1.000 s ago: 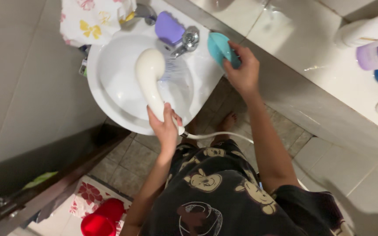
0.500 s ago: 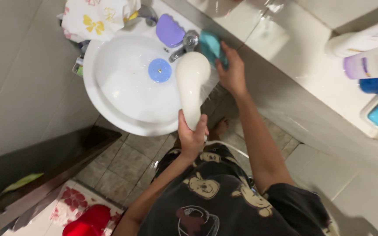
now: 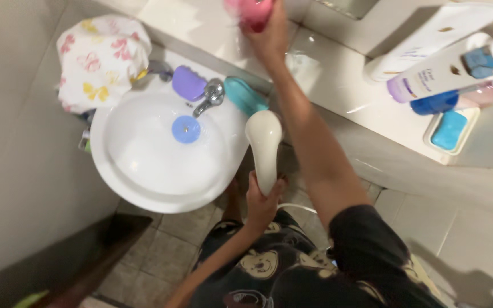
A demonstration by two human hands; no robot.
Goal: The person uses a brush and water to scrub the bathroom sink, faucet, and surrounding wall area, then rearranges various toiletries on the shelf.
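The white shower head point(image 3: 264, 142) is being gripped by the left hand point(image 3: 262, 201) beyond the sink rim point(image 3: 144, 197) while a pink object point(image 3: 253, 12) is being grasped by the right hand point(image 3: 267, 31), so the floor risks being sprayed.

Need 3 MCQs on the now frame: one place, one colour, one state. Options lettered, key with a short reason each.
1. Where does the teal soap dish sit?
A. On the floor tiles
B. On the sink rim, right of the tap
C. In the white tray on the ledge

2. What colour is the drain cover in the sink?
A. Blue
B. Red
C. Black

3. What is the left hand doing?
A. Resting open on the ledge
B. Turning the tap
C. Gripping the handle of the white shower head

Key:
1 B: the dish lies on the basin's rim just beside the chrome tap.
2 A: a round blue disc sits at the basin's centre.
3 C: its fingers wrap the handle, while the right hand reaches to a pink thing on the ledge.
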